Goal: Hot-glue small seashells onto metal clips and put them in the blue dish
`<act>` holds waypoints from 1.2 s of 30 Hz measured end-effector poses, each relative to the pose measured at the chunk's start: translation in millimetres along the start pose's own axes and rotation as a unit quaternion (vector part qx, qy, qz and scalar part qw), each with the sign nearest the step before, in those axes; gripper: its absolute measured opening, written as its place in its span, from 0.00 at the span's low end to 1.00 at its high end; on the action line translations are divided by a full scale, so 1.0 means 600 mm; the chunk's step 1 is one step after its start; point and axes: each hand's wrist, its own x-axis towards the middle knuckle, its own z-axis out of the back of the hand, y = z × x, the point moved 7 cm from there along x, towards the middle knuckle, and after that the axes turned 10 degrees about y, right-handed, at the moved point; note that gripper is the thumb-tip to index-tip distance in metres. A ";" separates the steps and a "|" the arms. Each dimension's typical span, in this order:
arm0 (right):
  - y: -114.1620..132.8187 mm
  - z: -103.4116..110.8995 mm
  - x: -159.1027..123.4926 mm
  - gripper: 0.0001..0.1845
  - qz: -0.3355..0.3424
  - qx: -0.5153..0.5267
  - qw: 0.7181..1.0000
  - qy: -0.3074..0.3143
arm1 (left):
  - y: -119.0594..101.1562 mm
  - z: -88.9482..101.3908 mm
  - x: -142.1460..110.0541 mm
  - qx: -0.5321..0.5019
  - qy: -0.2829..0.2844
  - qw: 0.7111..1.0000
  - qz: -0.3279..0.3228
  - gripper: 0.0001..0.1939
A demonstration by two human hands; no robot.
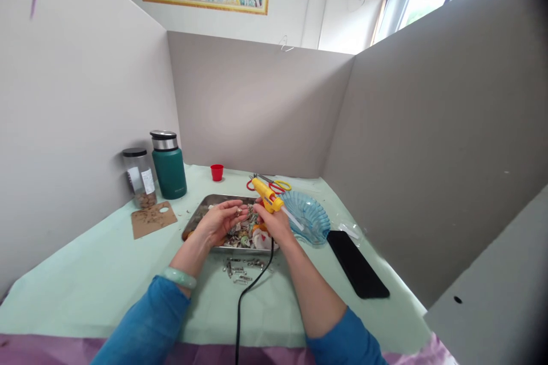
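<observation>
My right hand [276, 223] is wrapped round a yellow hot glue gun [266, 195], a white glue stick [293, 219] poking out of its back end. The gun's black cord [252, 285] runs down toward the table's front edge. My left hand [221, 219] is pinching a small shiny piece [238, 212] at its fingertips, too small to name. Both hands are over a metal tray [201, 211] filled with shells, beads and small ornaments. Several silver safety-pin-like clasps [242, 268] lie in front of the tray.
Behind are a red cup [217, 172] and scissors [280, 185]. A blue ribbed glass plate [314, 211] and a black phone-like slab [357, 265] lie right. A green flask [169, 168], a jar [140, 179] and a brown card [154, 219] occupy the left. Grey partitions [257, 102] surround the table.
</observation>
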 end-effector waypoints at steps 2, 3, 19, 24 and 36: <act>0.002 0.000 -0.001 0.12 -0.007 -0.010 1.000 -0.001 | 0.001 0.001 0.000 0.012 0.001 1.000 0.004 0.07; 0.002 0.000 -0.002 0.12 -0.010 -0.014 1.000 -0.002 | 0.002 0.000 0.000 0.013 0.002 1.000 0.004 0.07; -0.004 0.005 0.005 0.12 0.015 0.000 1.000 -0.007 | -0.008 -0.016 -0.019 0.206 0.016 0.976 0.064 0.10; -0.002 0.024 0.003 0.13 0.001 0.036 0.999 -0.037 | -0.041 -0.059 -0.020 0.608 0.097 0.788 0.007 0.07; 0.005 0.017 -0.014 0.14 -0.052 0.057 0.996 -0.035 | -0.025 -0.098 -0.027 0.782 0.290 0.552 0.028 0.14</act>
